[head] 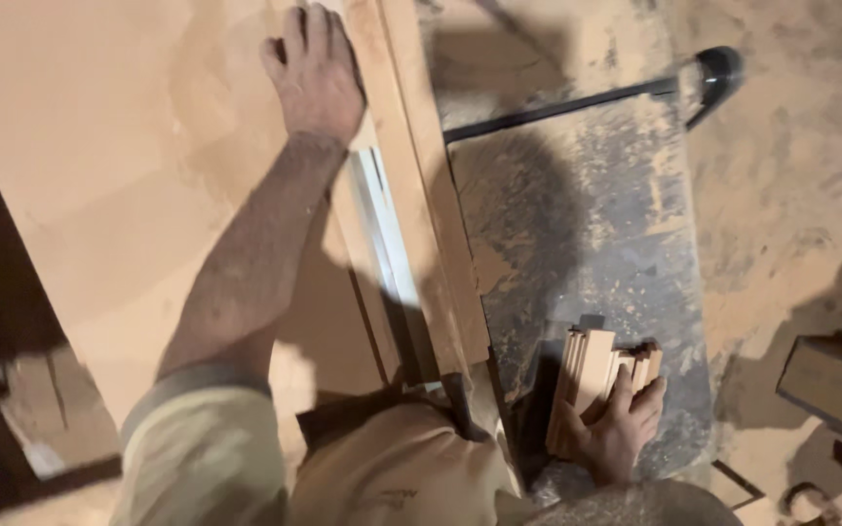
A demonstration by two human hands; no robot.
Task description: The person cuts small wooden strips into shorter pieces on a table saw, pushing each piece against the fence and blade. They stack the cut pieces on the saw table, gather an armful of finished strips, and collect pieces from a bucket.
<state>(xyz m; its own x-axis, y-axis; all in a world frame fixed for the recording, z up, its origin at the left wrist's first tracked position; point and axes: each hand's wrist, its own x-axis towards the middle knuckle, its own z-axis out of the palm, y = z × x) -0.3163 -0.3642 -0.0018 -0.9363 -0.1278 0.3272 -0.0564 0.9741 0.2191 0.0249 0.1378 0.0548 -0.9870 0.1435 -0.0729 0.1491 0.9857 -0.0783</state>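
Note:
My left hand (pixel 316 73) lies flat, fingers together, on a large pale wooden board (pixel 119 166) at the top of the head view, right beside a long wooden rail (pixel 421 195) that runs along the board's edge. Low at the right, my right hand (pixel 621 429) grips a bundle of short profiled wooden pieces (pixel 592 375), holding them on end over a dusty dark metal surface (pixel 587 224).
A thin pale strip (pixel 387 234) sits in a gap between board and rail. A black bar with a rounded end (pixel 718 73) crosses the top right. Sawdust covers the floor (pixel 791 195). A wooden block (pixel 830 385) lies at the right edge.

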